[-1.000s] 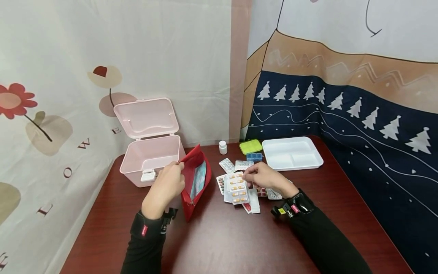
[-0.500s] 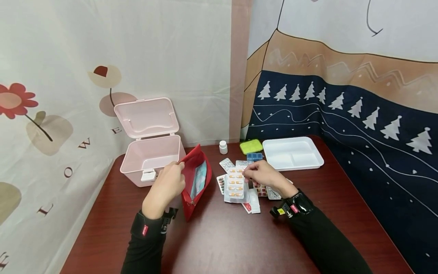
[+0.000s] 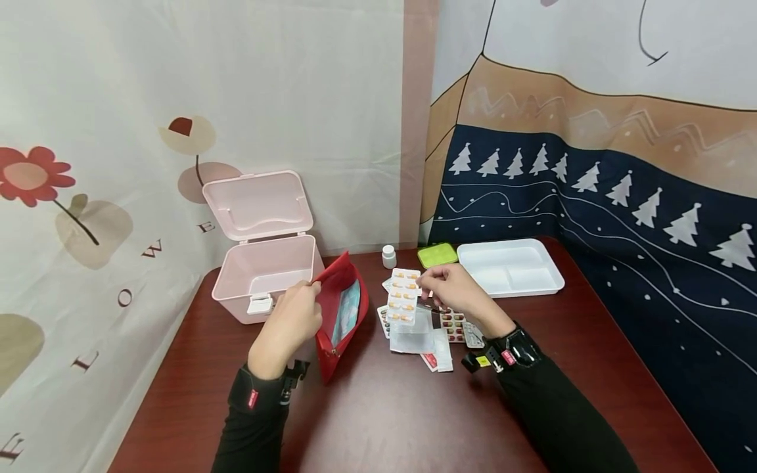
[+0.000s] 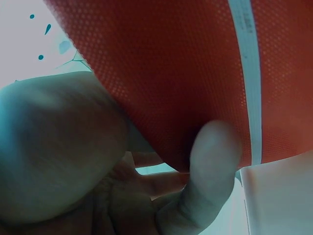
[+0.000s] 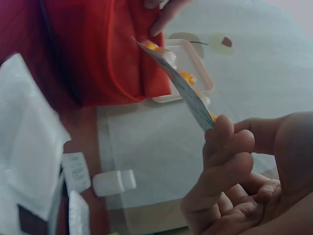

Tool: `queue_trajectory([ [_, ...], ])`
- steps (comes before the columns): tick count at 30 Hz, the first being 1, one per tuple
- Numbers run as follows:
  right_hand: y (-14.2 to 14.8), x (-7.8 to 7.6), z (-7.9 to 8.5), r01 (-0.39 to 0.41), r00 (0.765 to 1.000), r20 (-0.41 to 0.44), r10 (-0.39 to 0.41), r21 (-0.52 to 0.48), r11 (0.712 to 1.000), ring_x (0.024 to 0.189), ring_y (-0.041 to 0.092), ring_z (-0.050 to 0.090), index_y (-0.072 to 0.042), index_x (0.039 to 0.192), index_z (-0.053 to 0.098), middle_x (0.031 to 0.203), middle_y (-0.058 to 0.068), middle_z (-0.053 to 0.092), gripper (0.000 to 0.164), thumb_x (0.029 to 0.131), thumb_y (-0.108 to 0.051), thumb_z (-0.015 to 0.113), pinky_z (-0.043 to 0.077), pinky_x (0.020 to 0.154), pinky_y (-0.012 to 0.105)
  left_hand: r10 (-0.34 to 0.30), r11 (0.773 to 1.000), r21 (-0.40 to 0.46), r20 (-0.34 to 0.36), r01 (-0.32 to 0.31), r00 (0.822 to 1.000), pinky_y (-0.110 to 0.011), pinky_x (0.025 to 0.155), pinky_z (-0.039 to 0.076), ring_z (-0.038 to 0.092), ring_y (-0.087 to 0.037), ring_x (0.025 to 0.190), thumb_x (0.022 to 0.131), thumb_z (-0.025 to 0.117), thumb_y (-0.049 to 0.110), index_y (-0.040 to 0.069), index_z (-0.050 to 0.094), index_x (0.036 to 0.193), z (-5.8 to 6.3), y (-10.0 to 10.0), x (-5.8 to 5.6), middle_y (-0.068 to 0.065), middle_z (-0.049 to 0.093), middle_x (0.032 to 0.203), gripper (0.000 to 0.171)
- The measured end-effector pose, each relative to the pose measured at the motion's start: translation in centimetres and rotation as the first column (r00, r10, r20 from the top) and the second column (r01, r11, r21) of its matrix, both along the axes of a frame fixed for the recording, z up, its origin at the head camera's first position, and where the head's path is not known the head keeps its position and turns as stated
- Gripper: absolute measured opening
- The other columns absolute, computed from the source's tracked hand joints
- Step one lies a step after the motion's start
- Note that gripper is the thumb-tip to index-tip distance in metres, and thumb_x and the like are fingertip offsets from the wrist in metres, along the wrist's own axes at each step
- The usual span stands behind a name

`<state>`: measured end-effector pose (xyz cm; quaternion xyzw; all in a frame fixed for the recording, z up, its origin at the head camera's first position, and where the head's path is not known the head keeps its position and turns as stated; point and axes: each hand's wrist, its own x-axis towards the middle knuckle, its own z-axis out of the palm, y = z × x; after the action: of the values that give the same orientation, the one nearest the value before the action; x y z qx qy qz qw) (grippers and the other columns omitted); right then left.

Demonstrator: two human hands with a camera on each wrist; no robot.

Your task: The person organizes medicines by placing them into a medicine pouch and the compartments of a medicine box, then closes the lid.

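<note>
My left hand [image 3: 288,323] grips the upper left edge of a red zippered pouch [image 3: 334,281], which gapes toward the right. A light blue packet [image 3: 347,310] shows inside it. In the left wrist view the thumb [image 4: 215,161] presses on the red mesh-textured fabric. My right hand [image 3: 458,292] pinches the right edge of a blister pack of orange-and-white capsules [image 3: 403,297]. That pack is raised over the pile, and in the right wrist view it appears nearly edge-on, foil side [image 5: 188,100] showing. Beneath lie a pale flat packet [image 3: 412,334] and a blister of red-and-yellow capsules [image 3: 453,328].
A pink box [image 3: 266,263] with its lid up stands behind the left hand. At the back are a white pill bottle [image 3: 388,257], a lime-green case [image 3: 437,255] and a white divided tray [image 3: 514,266]. Small sachets [image 3: 442,351] lie at the pile's front.
The capsule blister pack has come up off the pile, moving away from me and slightly left with my right hand. More of the pale packet below shows. My left hand keeps its grip on the pouch.
</note>
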<state>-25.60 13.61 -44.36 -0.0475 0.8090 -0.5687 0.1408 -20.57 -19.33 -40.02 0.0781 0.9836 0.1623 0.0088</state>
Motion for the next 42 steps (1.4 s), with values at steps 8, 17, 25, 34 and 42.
queue_trajectory([
  [8, -1.8, -0.7, 2.4, 0.044, 0.998, -0.047, -0.045, -0.036, 0.998, 0.064, 0.012, 0.052, -0.005, 0.108, 0.079, 0.084, 0.001, 0.071, 0.025, 0.106, -0.027, 0.068, 0.042, 0.056, 0.024, 0.004, 1.0, -0.004, 0.007, -0.004, 1.0, -0.055, 0.097, 0.061, 0.071, -0.04, 0.118, 0.102, 0.059, 0.004, -0.005, 0.064, 0.148, 0.1, 0.1, 0.0, -0.026, 0.07, 0.132, 0.048],
  [17, -5.0, -0.9, 4.2, 0.033, 0.994, -0.099, -0.037, -0.041, 0.999, 0.056, 0.01, 0.049, -0.006, 0.098, 0.081, 0.076, 0.002, 0.071, 0.021, 0.103, -0.023, 0.069, 0.039, 0.052, 0.024, -0.012, 1.0, -0.013, -0.01, 0.011, 1.0, -0.056, 0.098, 0.061, 0.071, -0.04, 0.118, 0.101, 0.059, 0.002, -0.006, 0.065, 0.146, 0.2, 0.2, 0.0, -0.026, 0.07, 0.13, 0.046],
  [25, -9.0, -1.0, 3.6, 0.013, 0.989, -0.147, 0.0, 0.087, 0.996, 0.06, 0.01, 0.055, -0.011, 0.088, 0.082, 0.07, -0.002, 0.074, 0.021, 0.1, -0.022, 0.069, 0.042, 0.055, 0.025, -0.014, 0.999, -0.03, -0.017, 0.014, 1.0, -0.056, 0.095, 0.062, 0.071, -0.039, 0.114, 0.099, 0.059, 0.001, -0.006, 0.066, 0.142, 0.1, 0.3, 0.0, -0.025, 0.071, 0.128, 0.044],
  [34, -12.4, -0.7, 1.7, -0.026, 0.991, -0.126, 0.055, 0.216, 0.976, 0.073, 0.014, 0.065, -0.013, 0.087, 0.084, 0.086, 0.014, 0.082, 0.028, 0.104, -0.032, 0.073, 0.045, 0.058, 0.027, -0.009, 1.0, -0.02, -0.004, 0.009, 1.0, -0.059, 0.1, 0.06, 0.071, -0.039, 0.115, 0.099, 0.059, 0.001, -0.006, 0.066, 0.144, -0.1, 0.3, 0.0, -0.027, 0.07, 0.129, 0.046],
  [42, -14.1, -0.1, 0.9, -0.035, 0.984, -0.156, 0.084, 0.288, 0.957, 0.073, 0.015, 0.061, -0.007, 0.089, 0.085, 0.077, -0.003, 0.07, 0.032, 0.103, -0.034, 0.075, 0.044, 0.059, 0.028, -0.023, 1.0, -0.009, -0.023, 0.023, 0.999, -0.061, 0.103, 0.059, 0.071, -0.043, 0.121, 0.101, 0.057, 0.001, -0.008, 0.065, 0.144, -0.1, 0.4, 0.0, -0.028, 0.07, 0.132, 0.045],
])
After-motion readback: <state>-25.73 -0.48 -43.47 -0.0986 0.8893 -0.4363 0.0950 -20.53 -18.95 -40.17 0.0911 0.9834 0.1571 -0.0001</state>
